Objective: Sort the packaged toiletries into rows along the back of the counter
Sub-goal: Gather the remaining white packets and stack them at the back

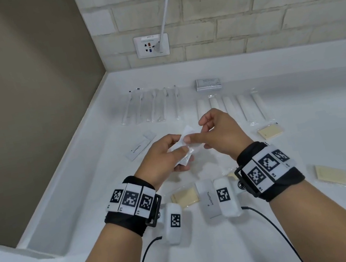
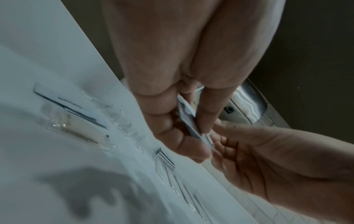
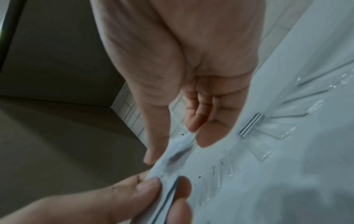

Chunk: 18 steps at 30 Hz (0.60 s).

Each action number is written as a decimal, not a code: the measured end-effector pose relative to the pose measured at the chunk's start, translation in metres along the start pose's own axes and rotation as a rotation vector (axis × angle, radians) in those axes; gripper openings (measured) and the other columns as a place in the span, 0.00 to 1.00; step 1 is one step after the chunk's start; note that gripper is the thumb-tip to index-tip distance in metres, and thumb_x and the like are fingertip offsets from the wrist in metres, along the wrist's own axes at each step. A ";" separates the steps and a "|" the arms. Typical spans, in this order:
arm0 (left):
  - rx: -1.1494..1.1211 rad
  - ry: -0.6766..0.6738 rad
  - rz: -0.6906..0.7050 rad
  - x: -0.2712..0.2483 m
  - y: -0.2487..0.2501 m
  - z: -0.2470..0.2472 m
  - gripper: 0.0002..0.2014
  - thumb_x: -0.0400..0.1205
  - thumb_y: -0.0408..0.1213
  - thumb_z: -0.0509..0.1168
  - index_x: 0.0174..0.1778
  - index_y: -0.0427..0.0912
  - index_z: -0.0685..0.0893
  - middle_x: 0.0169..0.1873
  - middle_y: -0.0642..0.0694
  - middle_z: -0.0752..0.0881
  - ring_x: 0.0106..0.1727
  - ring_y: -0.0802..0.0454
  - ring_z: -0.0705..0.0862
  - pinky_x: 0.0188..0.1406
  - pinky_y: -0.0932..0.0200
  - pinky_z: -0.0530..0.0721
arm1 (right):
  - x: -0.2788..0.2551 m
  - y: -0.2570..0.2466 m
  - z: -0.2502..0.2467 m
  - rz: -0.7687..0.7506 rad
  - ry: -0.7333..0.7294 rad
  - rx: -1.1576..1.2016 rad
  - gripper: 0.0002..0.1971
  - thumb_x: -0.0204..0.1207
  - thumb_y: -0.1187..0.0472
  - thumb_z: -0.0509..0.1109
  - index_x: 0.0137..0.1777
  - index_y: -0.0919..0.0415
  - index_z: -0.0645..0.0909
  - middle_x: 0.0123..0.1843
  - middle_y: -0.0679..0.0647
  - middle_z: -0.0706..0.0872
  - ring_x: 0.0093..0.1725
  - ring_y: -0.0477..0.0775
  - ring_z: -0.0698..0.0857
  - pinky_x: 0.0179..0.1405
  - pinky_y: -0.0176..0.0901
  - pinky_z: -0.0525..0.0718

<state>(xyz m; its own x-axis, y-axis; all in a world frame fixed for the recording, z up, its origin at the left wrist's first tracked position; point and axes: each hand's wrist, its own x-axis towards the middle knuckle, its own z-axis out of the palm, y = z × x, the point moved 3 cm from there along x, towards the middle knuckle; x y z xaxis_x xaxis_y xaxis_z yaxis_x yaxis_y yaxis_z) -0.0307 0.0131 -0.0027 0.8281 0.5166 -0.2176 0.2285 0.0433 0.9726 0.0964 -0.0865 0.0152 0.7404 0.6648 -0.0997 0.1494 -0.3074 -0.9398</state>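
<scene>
Fingers of the left hand curl round a small white packet, thumb on top, holding it in the air above the tabletop; the right hand pinches the packet's upper end between thumb and forefinger, its other fingers loosely bent. Behind the packet a row of wrapped toothbrushes lies near the back wall, with a row of white sticks and a stack of sachets to the packet's right. A toothpaste box lies left of the packet, and another toothpaste box and yellow soap bars lie nearer the front edge, with bare surface between them. Only the left wrist view shows the packet's thin layered edge between thumb and fingers; the right wrist view shows it blurred.
</scene>
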 end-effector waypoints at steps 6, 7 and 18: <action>0.007 0.201 0.059 0.002 0.000 -0.017 0.10 0.86 0.34 0.62 0.63 0.41 0.79 0.49 0.42 0.90 0.41 0.51 0.89 0.39 0.58 0.86 | -0.018 0.019 0.005 0.131 -0.499 -0.437 0.29 0.58 0.53 0.87 0.57 0.56 0.79 0.49 0.51 0.85 0.43 0.49 0.83 0.44 0.40 0.81; 0.006 0.212 0.073 0.002 0.001 -0.019 0.10 0.86 0.34 0.62 0.63 0.42 0.79 0.48 0.43 0.90 0.41 0.52 0.89 0.39 0.59 0.85 | -0.022 0.024 0.009 0.140 -0.563 -0.531 0.30 0.57 0.54 0.87 0.58 0.54 0.79 0.51 0.49 0.84 0.46 0.48 0.82 0.45 0.39 0.80; -0.008 0.240 0.080 -0.003 -0.002 -0.028 0.10 0.85 0.37 0.63 0.63 0.44 0.79 0.50 0.44 0.90 0.41 0.53 0.88 0.40 0.58 0.85 | -0.015 0.045 0.031 0.122 -0.594 -0.785 0.28 0.56 0.63 0.86 0.55 0.56 0.77 0.53 0.48 0.77 0.58 0.54 0.81 0.57 0.47 0.84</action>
<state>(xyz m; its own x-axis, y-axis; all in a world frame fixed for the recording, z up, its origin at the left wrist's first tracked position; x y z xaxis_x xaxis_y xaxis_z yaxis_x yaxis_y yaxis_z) -0.0478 0.0354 -0.0013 0.6976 0.7071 -0.1154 0.1627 0.0005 0.9867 0.0715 -0.0889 -0.0364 0.3631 0.7658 -0.5308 0.6444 -0.6178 -0.4506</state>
